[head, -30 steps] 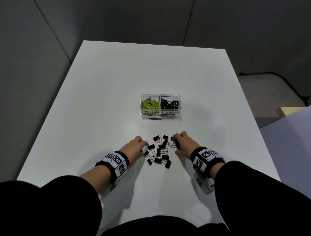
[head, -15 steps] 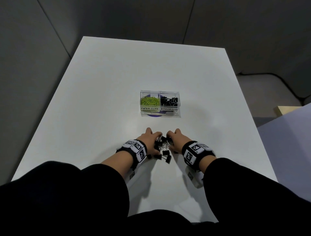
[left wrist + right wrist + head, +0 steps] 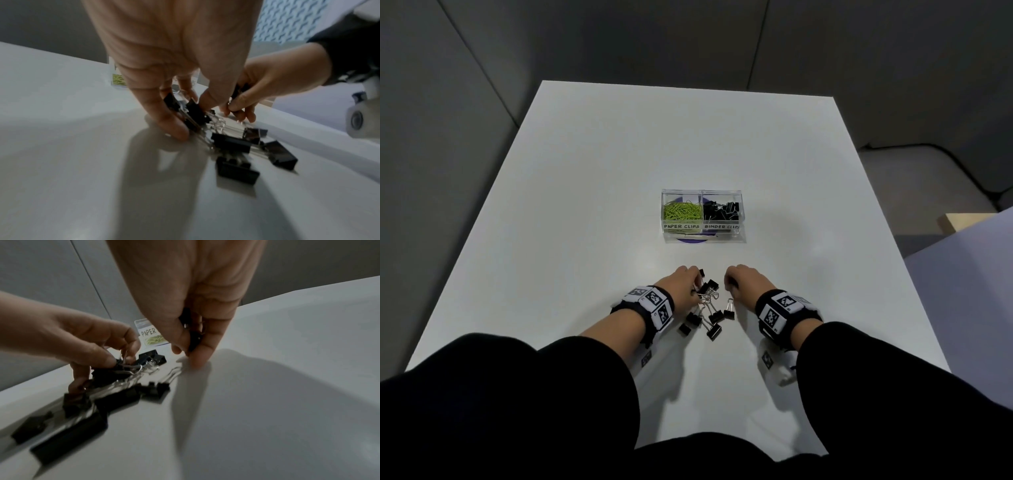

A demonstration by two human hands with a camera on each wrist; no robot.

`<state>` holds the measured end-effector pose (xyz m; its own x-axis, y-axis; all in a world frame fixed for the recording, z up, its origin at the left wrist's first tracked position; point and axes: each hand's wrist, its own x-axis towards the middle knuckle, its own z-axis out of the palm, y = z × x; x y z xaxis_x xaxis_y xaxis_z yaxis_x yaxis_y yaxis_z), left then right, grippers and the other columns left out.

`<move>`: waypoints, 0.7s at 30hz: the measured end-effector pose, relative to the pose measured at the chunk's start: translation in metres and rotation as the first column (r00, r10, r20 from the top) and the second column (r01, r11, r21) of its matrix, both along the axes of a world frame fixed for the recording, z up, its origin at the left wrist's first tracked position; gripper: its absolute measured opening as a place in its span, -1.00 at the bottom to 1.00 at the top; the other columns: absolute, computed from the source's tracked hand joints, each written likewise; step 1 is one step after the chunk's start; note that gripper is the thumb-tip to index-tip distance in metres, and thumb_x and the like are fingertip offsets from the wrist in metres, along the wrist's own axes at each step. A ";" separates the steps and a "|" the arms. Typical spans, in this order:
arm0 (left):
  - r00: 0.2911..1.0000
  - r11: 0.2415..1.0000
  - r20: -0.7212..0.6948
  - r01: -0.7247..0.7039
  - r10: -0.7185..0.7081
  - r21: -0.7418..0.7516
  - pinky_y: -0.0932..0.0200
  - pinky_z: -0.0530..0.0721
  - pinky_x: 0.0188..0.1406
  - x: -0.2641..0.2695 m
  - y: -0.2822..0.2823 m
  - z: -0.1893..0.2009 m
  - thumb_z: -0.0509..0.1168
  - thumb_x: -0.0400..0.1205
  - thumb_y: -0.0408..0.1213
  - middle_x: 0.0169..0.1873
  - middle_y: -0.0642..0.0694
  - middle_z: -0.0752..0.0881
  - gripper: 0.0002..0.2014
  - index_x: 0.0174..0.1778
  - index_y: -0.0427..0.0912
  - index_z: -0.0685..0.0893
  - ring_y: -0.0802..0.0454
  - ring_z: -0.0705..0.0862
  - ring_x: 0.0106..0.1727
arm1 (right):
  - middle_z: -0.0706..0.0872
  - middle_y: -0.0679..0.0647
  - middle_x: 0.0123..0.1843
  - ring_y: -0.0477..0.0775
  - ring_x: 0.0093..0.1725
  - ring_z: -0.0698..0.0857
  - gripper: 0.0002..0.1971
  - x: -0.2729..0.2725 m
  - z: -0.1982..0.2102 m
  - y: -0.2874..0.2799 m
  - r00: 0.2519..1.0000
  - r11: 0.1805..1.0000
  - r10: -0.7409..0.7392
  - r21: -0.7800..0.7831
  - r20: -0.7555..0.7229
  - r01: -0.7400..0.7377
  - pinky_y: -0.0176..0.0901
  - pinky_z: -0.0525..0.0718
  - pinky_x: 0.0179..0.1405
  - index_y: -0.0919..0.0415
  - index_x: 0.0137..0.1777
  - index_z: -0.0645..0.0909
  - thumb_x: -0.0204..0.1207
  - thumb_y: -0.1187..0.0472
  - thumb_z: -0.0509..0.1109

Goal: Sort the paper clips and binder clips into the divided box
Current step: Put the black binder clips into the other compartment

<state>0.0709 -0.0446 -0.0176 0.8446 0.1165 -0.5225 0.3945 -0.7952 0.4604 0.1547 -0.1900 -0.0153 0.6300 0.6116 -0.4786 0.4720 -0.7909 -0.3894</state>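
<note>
A clear divided box (image 3: pixel 703 226) stands mid-table, green paper clips (image 3: pixel 682 211) in its left half, black binder clips (image 3: pixel 721 211) in its right half. Several loose black binder clips (image 3: pixel 709 317) lie between my hands near the front edge. My left hand (image 3: pixel 683 286) curls its fingers round a bunch of binder clips (image 3: pixel 193 112). My right hand (image 3: pixel 743 279) pinches black binder clips (image 3: pixel 194 339) between thumb and fingers, fingertips touching the table. In the right wrist view the box label (image 3: pixel 149 332) reads PAPER.
The white table (image 3: pixel 619 171) stretches bare around the box. Grey walls stand behind and to the left. A lilac surface (image 3: pixel 962 291) and a wooden piece (image 3: pixel 962 221) lie off the right edge. A purple disc (image 3: pixel 693 240) shows under the box.
The hands came together over the spread clips, then parted again, each now holding binder clips. Fewer clips lie loose, bunched closer together.
</note>
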 end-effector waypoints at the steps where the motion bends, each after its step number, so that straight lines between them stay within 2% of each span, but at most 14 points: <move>1: 1.000 1.000 0.005 0.004 -0.004 -0.019 0.04 0.58 0.06 0.001 0.002 0.000 0.25 0.58 -0.32 0.19 -0.23 0.55 -0.73 0.19 -0.21 0.49 -0.19 0.63 0.07 | 0.67 0.25 0.14 0.27 0.11 0.63 -0.81 0.001 0.004 0.000 1.000 1.000 -0.016 0.018 -0.015 0.017 -0.03 0.53 0.05 0.33 0.08 0.56 0.53 0.42 0.18; 4: 0.999 0.997 0.042 -0.008 0.011 -0.074 0.16 0.50 0.05 0.003 0.008 0.002 0.15 0.62 -0.43 0.20 -0.26 0.60 -0.74 0.21 -0.27 0.56 -0.16 0.60 0.10 | 0.66 0.24 -0.06 0.21 -0.09 0.58 -0.85 0.003 0.016 -0.001 0.997 0.996 -0.072 0.052 -0.020 0.073 -0.11 0.45 -0.16 0.27 -0.05 0.51 0.49 0.44 0.15; 7: 0.996 0.992 0.062 -0.060 0.067 -0.106 0.10 0.51 0.10 0.001 0.012 0.008 0.06 0.66 -0.45 0.21 -0.31 0.55 -0.70 0.26 -0.30 0.57 -0.16 0.58 0.03 | 0.59 0.20 -0.19 0.17 -0.20 0.51 -0.90 0.002 0.023 -0.001 0.990 0.989 -0.138 0.052 -0.031 0.139 -0.10 0.41 -0.24 0.20 -0.15 0.39 0.49 0.39 0.10; 9: 0.993 0.990 0.057 -0.101 0.107 -0.101 0.07 0.51 0.15 -0.001 0.017 0.012 0.01 0.67 -0.45 0.20 -0.33 0.57 -0.69 0.22 -0.36 0.59 -0.22 0.60 0.13 | 0.63 0.24 -0.11 0.18 -0.17 0.53 -0.91 -0.001 0.024 -0.003 0.993 0.993 -0.114 0.003 -0.043 0.114 -0.11 0.42 -0.20 0.24 -0.06 0.44 0.54 0.32 0.11; 10: 0.991 0.989 0.060 -0.117 0.123 -0.089 0.07 0.51 0.13 -0.002 0.021 0.013 0.00 0.67 -0.43 0.17 -0.33 0.61 -0.70 0.16 -0.37 0.61 -0.22 0.60 0.13 | 0.66 0.27 -0.02 0.19 -0.13 0.55 -0.85 -0.003 0.022 -0.004 0.996 0.996 -0.081 -0.040 -0.046 0.080 -0.11 0.43 -0.17 0.28 0.03 0.47 0.58 0.29 0.11; 13: 0.987 0.989 0.070 -0.145 0.145 -0.001 0.10 0.43 -0.12 -0.007 0.030 0.016 -0.02 0.69 -0.34 -0.11 -0.28 0.63 -0.73 -0.18 -0.33 0.55 -0.11 0.52 -0.11 | 0.67 0.30 0.16 0.28 0.08 0.64 -0.72 -0.009 0.018 -0.006 0.999 0.985 -0.003 -0.175 -0.040 -0.004 -0.11 0.43 -0.10 0.36 0.17 0.50 0.66 0.16 0.11; 15: 0.987 0.987 0.074 -0.145 0.140 0.067 0.16 0.36 -0.19 -0.011 0.036 0.017 -0.03 0.68 -0.31 -0.21 -0.19 0.58 -0.73 -0.28 -0.25 0.45 -0.09 0.48 -0.17 | 0.68 0.28 0.11 0.25 0.03 0.62 -0.66 -0.011 0.017 -0.006 0.999 0.968 0.020 -0.251 -0.029 -0.027 -0.12 0.43 -0.10 0.35 0.05 0.55 0.67 0.05 0.13; 16: 0.989 0.986 0.076 -0.133 0.126 0.095 0.16 0.35 -0.19 -0.014 0.038 0.016 -0.04 0.68 -0.30 -0.22 -0.17 0.57 -0.73 -0.31 -0.22 0.43 -0.09 0.48 -0.18 | 0.67 0.28 0.05 0.21 -0.05 0.59 -0.64 -0.011 0.017 -0.006 0.999 0.960 0.023 -0.278 -0.027 -0.029 -0.12 0.44 -0.11 0.33 -0.09 0.55 0.67 0.02 0.13; 18: 0.994 0.985 0.078 -0.091 0.080 0.149 0.17 0.36 -0.20 -0.020 0.039 0.016 -0.04 0.69 -0.27 -0.24 -0.14 0.57 -0.72 -0.33 -0.19 0.42 -0.08 0.49 -0.18 | 0.65 0.27 -0.05 0.17 -0.12 0.54 -0.60 -0.011 0.015 -0.007 1.000 0.957 0.007 -0.290 -0.027 -0.014 -0.12 0.45 -0.13 0.25 -0.34 0.40 0.65 0.00 0.15; 20: 0.996 0.979 0.085 -0.052 0.036 0.199 0.16 0.37 -0.21 -0.026 0.038 0.015 -0.04 0.70 -0.20 -0.26 -0.12 0.57 -0.68 -0.34 -0.18 0.43 -0.07 0.49 -0.20 | 0.70 0.24 -0.14 0.19 -0.13 0.61 -0.57 -0.011 0.014 -0.006 0.999 0.963 -0.031 -0.270 -0.036 0.020 -0.13 0.49 -0.13 0.19 -0.45 0.33 0.63 0.02 0.20; 21: 0.996 0.974 0.082 -0.035 0.017 0.224 0.16 0.38 -0.22 -0.029 0.037 0.015 -0.06 0.72 -0.12 -0.29 -0.10 0.56 -0.63 -0.37 -0.17 0.41 -0.07 0.50 -0.21 | 0.71 0.18 -0.25 0.17 -0.16 0.62 -0.56 -0.012 0.015 -0.006 0.998 0.965 -0.048 -0.260 -0.046 0.035 -0.14 0.51 -0.13 0.18 -0.47 0.34 0.62 0.03 0.23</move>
<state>0.0421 -0.0078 -0.0027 0.8774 0.2457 -0.4121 0.3857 -0.8720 0.3014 0.1429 -0.1960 -0.0002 0.6223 0.4365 -0.6498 0.4213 -0.8864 -0.1920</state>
